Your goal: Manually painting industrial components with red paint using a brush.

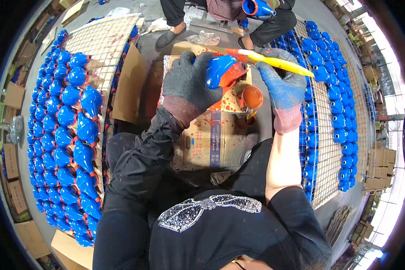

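Observation:
My left hand, in a dark grey knit glove, grips a glossy blue vase-shaped piece above a paint-spattered cardboard box. Wet orange-red paint covers the end of the piece away from my palm. In a blue-stained glove, my right hand is closed round a paintbrush with a yellow handle. The brush's red bristles point left and reach the painted end; whether they touch it I cannot tell. Below, between my hands, stands a small cup of orange-red paint.
On the left, a wire-mesh rack bears rows of blue pieces with red rims. More blue pieces line a rack on the right. An upright cardboard flap stands left of the box. Opposite sits another person, near a blue piece.

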A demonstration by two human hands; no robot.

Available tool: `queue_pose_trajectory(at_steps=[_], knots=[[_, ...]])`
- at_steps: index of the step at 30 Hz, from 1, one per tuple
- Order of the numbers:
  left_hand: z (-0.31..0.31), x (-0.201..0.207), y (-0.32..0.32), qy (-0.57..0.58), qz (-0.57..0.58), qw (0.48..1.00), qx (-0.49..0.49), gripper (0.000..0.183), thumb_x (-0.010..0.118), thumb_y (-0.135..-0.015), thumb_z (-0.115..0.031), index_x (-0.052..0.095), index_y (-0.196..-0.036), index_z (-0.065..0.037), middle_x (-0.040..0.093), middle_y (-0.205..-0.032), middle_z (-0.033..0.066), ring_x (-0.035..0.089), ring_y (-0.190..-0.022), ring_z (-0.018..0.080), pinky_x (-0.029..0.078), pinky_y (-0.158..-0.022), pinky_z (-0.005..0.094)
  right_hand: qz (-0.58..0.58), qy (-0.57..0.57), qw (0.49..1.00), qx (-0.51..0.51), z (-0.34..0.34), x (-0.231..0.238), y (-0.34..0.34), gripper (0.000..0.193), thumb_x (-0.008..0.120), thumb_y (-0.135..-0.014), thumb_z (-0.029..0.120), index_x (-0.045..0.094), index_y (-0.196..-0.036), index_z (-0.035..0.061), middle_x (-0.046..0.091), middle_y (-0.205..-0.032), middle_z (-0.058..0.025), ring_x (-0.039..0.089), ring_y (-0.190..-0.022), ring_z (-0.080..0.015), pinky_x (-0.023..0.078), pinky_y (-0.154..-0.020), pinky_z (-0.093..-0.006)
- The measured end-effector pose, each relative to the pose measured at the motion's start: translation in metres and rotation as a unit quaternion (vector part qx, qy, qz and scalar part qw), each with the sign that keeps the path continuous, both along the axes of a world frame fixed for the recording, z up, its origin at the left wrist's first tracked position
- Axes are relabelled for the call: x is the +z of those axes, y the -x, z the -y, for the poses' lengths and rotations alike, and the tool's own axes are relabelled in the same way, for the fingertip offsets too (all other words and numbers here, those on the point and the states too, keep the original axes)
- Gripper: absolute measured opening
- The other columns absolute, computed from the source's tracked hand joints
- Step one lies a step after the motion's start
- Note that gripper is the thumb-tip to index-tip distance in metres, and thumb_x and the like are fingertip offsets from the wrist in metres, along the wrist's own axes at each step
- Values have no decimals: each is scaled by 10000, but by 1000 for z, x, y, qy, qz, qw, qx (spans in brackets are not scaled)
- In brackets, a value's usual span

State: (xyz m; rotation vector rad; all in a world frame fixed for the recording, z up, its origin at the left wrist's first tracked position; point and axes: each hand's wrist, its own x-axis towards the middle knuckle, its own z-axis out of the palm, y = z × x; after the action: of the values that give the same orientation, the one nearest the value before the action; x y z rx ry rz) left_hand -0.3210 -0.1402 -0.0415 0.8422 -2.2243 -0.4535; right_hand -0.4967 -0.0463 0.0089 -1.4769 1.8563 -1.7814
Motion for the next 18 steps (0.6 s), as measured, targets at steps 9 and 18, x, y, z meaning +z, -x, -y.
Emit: queue_pose_trajectory(at_steps=[9,18], knots=[[10,0,-2,-472,-247,830,-168,719,795,-669,-301,505,-1247,13,611,-1152,145,636,-987,232,519,-843,320,111,56,992,34,-10,6,10,262,670,-748,-84,606,-992,-9,670,-987,-130,643,-812,-156,527,-697,-253],[-9,17,-19,-746,-464,359,-316,589,537,-897,-430,473,-1296,-2,594,-1208,162,612,-1069,272,484,-971,421,511,233,779,279,14,-34,11,353,514,-751,-34,522,-1103,-40,576,-1101,-184,576,-1092,-317,460,-1014,-466]])
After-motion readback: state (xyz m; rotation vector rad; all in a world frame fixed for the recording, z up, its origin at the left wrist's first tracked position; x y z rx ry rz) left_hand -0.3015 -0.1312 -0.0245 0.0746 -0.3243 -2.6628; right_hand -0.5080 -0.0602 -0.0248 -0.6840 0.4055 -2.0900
